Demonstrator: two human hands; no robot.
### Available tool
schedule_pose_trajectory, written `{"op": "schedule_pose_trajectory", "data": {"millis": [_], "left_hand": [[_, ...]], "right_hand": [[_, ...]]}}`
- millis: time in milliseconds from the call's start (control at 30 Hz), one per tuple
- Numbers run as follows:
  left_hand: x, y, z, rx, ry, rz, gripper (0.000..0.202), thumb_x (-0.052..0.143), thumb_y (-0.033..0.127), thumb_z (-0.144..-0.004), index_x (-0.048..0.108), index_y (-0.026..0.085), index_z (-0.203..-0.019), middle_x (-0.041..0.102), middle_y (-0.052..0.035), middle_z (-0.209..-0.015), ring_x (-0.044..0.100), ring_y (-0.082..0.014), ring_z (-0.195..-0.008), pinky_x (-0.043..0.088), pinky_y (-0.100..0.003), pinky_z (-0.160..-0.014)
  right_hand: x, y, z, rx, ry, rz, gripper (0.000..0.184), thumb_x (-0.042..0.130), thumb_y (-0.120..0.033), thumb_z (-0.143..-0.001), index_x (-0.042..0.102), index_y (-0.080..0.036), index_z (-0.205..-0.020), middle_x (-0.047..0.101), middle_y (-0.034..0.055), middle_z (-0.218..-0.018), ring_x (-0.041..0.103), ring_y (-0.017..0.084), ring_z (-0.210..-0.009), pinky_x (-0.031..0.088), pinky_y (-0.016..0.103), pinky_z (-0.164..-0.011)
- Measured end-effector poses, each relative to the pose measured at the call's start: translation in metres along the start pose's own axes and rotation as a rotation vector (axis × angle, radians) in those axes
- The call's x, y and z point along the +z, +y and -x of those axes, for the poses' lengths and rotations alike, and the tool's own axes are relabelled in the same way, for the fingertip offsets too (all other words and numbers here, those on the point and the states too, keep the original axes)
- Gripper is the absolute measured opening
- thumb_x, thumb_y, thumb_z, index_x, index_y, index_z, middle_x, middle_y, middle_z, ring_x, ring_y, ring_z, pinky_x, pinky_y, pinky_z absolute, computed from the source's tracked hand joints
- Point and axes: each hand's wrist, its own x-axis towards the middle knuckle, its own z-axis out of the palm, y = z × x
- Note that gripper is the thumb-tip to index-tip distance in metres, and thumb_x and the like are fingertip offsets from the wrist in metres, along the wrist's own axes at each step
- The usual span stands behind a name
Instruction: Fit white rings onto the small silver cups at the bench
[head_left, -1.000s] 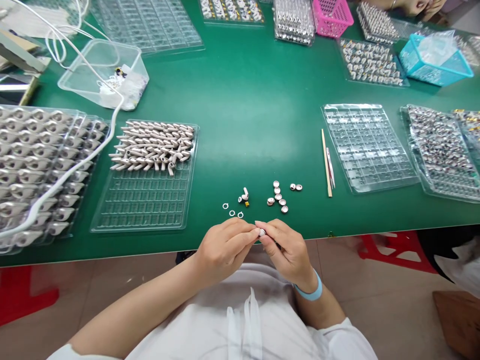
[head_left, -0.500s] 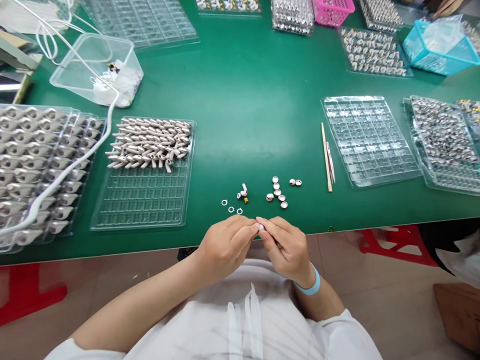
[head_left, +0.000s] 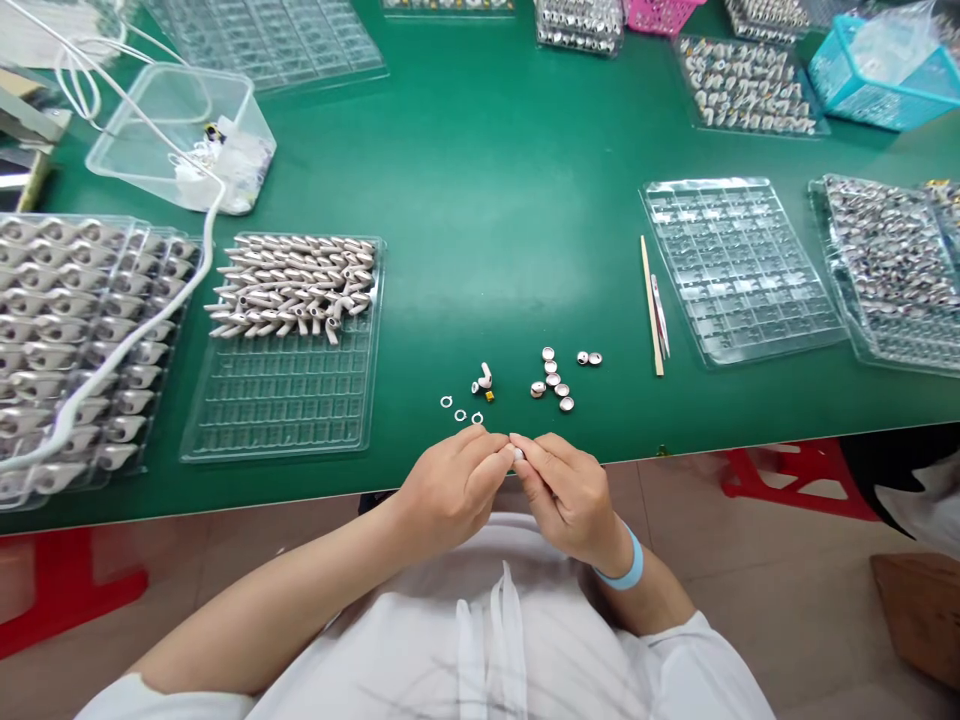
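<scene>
At the table's front edge, my left hand point(head_left: 455, 487) and my right hand point(head_left: 568, 497) meet fingertip to fingertip. Both are closed on a small whitish part point(head_left: 518, 454), mostly hidden by the fingers; its kind does not show. Just beyond the left hand lie several thin white rings point(head_left: 460, 415), a white earbud-shaped piece point(head_left: 486, 376) and a tiny yellow piece point(head_left: 490, 396). Several small round silvery caps point(head_left: 553, 380) lie beyond the right hand, with a pair of similar caps point(head_left: 589, 358) off to their right.
On the left, a clear tray point(head_left: 277, 400) bears rows of beige stem-shaped parts beside a larger filled tray point(head_left: 67, 340); a white cable point(head_left: 180, 290) crosses it. Tweezers point(head_left: 661, 315) and a wooden stick point(head_left: 651, 305) lie right, near a clear tray point(head_left: 742, 270). A plastic box point(head_left: 187, 130) stands back left.
The view has shifted slightly, so the table things sit a little higher in it. My hands keep the same pinch on the small part, with hardly any movement.
</scene>
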Motion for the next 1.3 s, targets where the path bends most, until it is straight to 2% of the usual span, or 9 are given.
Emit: {"op": "schedule_pose_trajectory", "data": {"millis": [333,1000,1300], "left_hand": [[0.001,0.008,-0.005,-0.049,-0.036,-0.026,0.02,0.04,-0.002,-0.085,0.046,0.017,-0.089,0.065,-0.0074,-0.07,0.051,-0.017,-0.059,0.046,-0.028,-0.051],[0.011,-0.003,0.007,-0.083,-0.109,-0.028,0.021,0.042,-0.002,-0.083,0.048,0.016,-0.092,0.063,-0.0062,-0.069,0.047,-0.0177,-0.059,0.044,-0.028,-0.053],[0.015,-0.008,0.011,-0.101,-0.079,-0.003,0.021,0.044,-0.001,-0.083,0.047,0.018,-0.093,0.064,-0.0045,-0.071,0.044,-0.016,-0.056,0.041,-0.026,-0.052]], "right_hand": [[0.006,-0.004,0.003,-0.007,0.027,0.104,0.03,0.05,-0.009,-0.093,0.061,-0.008,-0.121,0.066,0.01,-0.081,0.058,0.017,-0.069,0.05,0.03,-0.057],[0.021,0.005,0.006,-0.007,0.042,0.167,0.029,0.048,-0.008,-0.093,0.058,-0.008,-0.12,0.064,0.0097,-0.077,0.057,0.018,-0.065,0.049,0.03,-0.054],[0.025,0.007,0.007,-0.007,0.02,0.212,0.03,0.045,-0.009,-0.094,0.058,-0.008,-0.121,0.062,0.0087,-0.077,0.057,0.018,-0.065,0.049,0.031,-0.054]]}}
